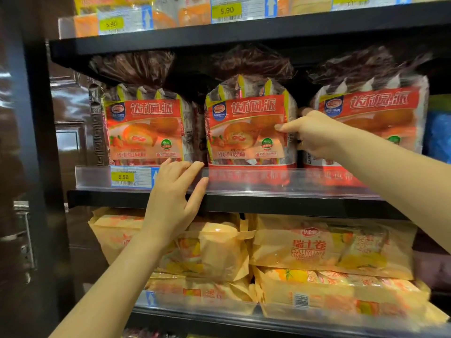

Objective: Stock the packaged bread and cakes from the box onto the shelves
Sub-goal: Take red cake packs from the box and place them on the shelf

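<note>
Here, right hand [314,135] gripping middle cake pack [246,128].

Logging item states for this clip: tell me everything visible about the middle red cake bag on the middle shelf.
The middle red cake bag is a glossy plastic pack with a red label, cake picture and a dark crimped top. It stands upright on the middle shelf, behind the clear price rail, between two matching bags. The right hand grips its right edge, thumb on the front. The left hand rests on the rail below, apparently not touching it.
</note>
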Tool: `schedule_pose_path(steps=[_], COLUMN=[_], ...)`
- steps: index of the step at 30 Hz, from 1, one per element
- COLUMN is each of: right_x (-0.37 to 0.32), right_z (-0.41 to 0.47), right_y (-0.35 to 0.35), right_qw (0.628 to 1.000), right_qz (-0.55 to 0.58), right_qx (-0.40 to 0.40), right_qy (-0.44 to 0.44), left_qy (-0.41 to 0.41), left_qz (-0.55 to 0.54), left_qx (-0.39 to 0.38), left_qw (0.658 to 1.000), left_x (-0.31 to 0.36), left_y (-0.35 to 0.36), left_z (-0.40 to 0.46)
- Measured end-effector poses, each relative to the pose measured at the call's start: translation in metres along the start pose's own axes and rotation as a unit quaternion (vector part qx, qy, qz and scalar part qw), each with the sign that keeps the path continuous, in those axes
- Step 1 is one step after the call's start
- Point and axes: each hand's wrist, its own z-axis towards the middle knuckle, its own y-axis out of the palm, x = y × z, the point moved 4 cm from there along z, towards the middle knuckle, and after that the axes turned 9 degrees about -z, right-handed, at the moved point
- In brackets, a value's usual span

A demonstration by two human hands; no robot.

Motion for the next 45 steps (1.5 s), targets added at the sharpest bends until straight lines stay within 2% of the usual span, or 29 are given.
schedule_pose_path(steps=[8, 11, 16, 21, 25, 30, 34, 38, 41, 45], right_x=[0.001, 0.001, 0.002, -0.001, 0.003, 0.001, 0.007, 0.026, 0.042, 0.054], right_z=[-0.006, -0.015, -0.033, -0.063, -0.092, -0.139, -0.186, -0.244, -0.298, -0.377], right_y=[0.004, 0.005, 0.001, -0.008, -0.016, -0.037, -0.067, -0.107, -0.148, -0.21], right_qw=[0.998, 0.986, 0.934, 0.887, 0.861, 0.837, 0.79, 0.764, 0.729, 0.675], right_qz=[-0.067, -0.165, -0.355, -0.449, -0.475, -0.492, -0.575, -0.63, -0.676, -0.719], right_qx=[-0.003, 0.01, 0.045, 0.061, 0.074, 0.09, 0.11, 0.118, 0.113, 0.092], right_qy=[0.009, 0.01, -0.004, -0.086, -0.166, -0.222, -0.182, -0.08, 0.003, 0.138], left_qy=[0.0, 0.0, 0.005, 0.005, -0.031, -0.026, 0.073, 0.202, 0.249, 0.327], left_qz=[-0.001, 0.0, 0.001, 0.021, -0.046, -0.01, -0.107, -0.248, -0.31, -0.291], left_qx=[0.001, -0.002, 0.001, -0.003, -0.01, -0.027, 0.002, -0.006, -0.085, -0.245], left_qw=[1.0, 1.0, 1.0, 1.0, 0.998, 0.999, 0.992, 0.947, 0.914, 0.865], left_x=[0.0, 0.0, 0.0, 0.004, 0.007, 0.032, 0.098, 0.18, 0.247, 0.349], left_y=[0.0, 0.0, 0.0, 0.0, -0.002, 0.001, 0.022, 0.064, 0.097, 0.135], left_z=[-0.001, -0.001, 0.0, 0.002, 0.006, 0.016, 0.022, 0.002, -0.017, -0.046])
